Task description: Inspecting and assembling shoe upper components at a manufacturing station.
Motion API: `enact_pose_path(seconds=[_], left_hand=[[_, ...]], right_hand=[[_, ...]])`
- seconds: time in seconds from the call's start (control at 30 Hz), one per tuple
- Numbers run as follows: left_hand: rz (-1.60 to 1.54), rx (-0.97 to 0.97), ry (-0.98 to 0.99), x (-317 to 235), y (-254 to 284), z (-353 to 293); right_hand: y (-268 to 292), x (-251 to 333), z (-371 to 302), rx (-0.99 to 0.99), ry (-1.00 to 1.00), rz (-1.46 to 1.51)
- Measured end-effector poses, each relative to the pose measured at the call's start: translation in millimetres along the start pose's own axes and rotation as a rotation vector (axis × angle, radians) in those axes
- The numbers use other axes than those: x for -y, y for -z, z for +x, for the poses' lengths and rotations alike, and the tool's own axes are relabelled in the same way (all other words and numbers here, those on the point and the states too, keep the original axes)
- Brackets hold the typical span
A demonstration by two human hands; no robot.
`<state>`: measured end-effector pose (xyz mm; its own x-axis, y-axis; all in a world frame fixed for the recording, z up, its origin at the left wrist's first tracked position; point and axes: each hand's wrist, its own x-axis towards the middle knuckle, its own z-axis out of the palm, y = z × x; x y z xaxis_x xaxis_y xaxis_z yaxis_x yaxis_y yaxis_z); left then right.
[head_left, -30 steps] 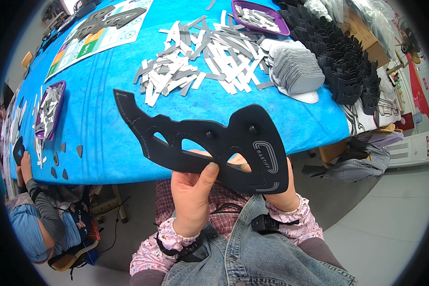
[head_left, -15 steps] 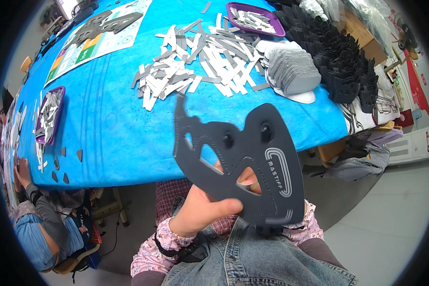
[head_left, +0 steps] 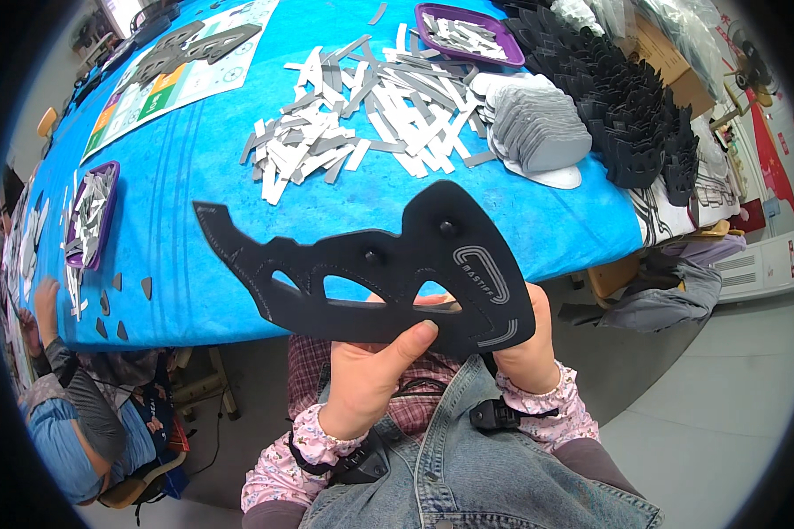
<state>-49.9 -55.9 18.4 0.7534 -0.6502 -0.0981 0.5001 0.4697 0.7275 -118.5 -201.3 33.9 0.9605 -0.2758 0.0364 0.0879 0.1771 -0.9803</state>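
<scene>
A flat black padded panel (head_left: 400, 269), with cut-out openings, two small black studs and a grey printed motif at its right end, is held up before me near the table's edge. My left hand (head_left: 366, 375) pinches its lower edge, thumb on the front face, the other fingers mostly behind it. Around the panel's lower right edge my right hand (head_left: 529, 348) grips from the side, its fingertips hidden behind. The panel's narrow strap-like end points to the upper left.
On the blue-covered table (head_left: 185, 256) lie loose grey and white strips (head_left: 353, 115), a purple tray (head_left: 513, 55), stacked grey rounded pads (head_left: 543, 132) and heaped black panels (head_left: 609, 106). Another purple tray (head_left: 106, 212) stands left, near a co-worker (head_left: 71, 414). A printed sheet (head_left: 115, 123) lies far left.
The panel has turned from slanting steeply to lying more level, its narrow end swinging left and its face fuller to view. My right hand has come into sight at its right edge.
</scene>
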Motion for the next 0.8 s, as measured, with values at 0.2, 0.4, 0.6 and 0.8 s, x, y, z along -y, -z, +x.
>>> enact_pose_path(seconds=[0.2, 0.4, 0.6, 0.8], left_hand=[[-0.004, -0.046, -0.005, -2.2, -1.2, 0.8], [0.033, -0.072, 0.012, -5.3, -3.3, 1.8], [0.026, -0.066, -0.036, -1.4, 1.5, 1.6], [-0.032, -0.062, -0.021, -0.1, 2.4, 0.8]], right_hand=[[-0.4, -1.9, 1.3, -0.027, 0.006, 0.023], [2.5, -6.8, 0.9, -0.012, 0.005, -0.008], [-1.9, -6.9, 3.0, -0.016, -0.012, 0.012], [0.1, -11.5, 3.9, 0.002, -0.047, 0.124]])
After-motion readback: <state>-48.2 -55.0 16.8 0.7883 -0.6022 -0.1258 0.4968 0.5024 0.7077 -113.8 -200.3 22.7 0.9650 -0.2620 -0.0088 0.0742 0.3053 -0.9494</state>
